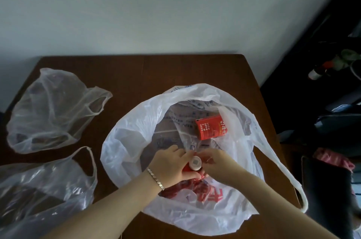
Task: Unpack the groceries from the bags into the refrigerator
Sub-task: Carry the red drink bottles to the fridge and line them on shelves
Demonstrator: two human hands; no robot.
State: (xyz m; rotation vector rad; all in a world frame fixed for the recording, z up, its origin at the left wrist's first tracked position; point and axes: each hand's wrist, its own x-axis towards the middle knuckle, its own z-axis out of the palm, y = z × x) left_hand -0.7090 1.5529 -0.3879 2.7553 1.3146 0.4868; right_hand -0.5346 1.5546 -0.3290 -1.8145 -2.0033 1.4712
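A wide-open white plastic bag (136,131) with red print lies in the middle of the brown table (136,70). Inside it, at the back right, a red drink carton (212,128) lies on its side. Near the bag's front, my left hand (170,164) and my right hand (214,160) both hold a small red bottle with a white cap (195,163), standing upright between them. My left wrist wears a silver bracelet. The bottle's body is mostly hidden by my fingers.
Two clear plastic bags lie on the table's left: one at the back left (52,109), one at the front left (43,190). Dark furniture with clutter (332,82) stands to the right of the table. A plain wall is behind.
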